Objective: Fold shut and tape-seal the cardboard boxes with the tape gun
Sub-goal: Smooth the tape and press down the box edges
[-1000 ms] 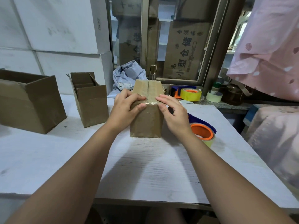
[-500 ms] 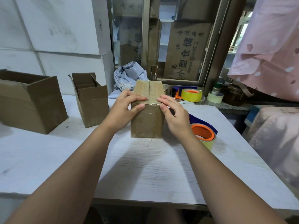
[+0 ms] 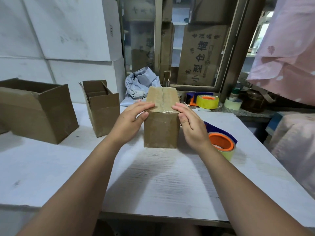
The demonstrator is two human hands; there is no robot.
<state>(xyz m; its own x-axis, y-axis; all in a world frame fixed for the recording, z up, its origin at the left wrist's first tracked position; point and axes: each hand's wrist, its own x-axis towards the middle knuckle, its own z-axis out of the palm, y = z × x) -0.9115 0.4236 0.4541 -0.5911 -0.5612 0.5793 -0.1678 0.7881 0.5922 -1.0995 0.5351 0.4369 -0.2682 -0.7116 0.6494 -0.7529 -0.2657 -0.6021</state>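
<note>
Checking progress: where's the small box?

Centre of the table. Flaps are folded shut, with shiny tape along the top seam and over the near edge. The top looks sealed.

Hands?

Left hand: fingers flat on the top left edge, thumb on the front face. Right hand: fingers straight, against the top right corner. Neither is curled round anything. My guess is they're smoothing the tape ends down.

Tape gun?

Tape gun lies on the table just right of the box, behind the right wrist. Nobody's holding it.

Left to do?

Medium box and large box at the left are open-topped, with no tape that I can see. Roughly one of three done.
</note>
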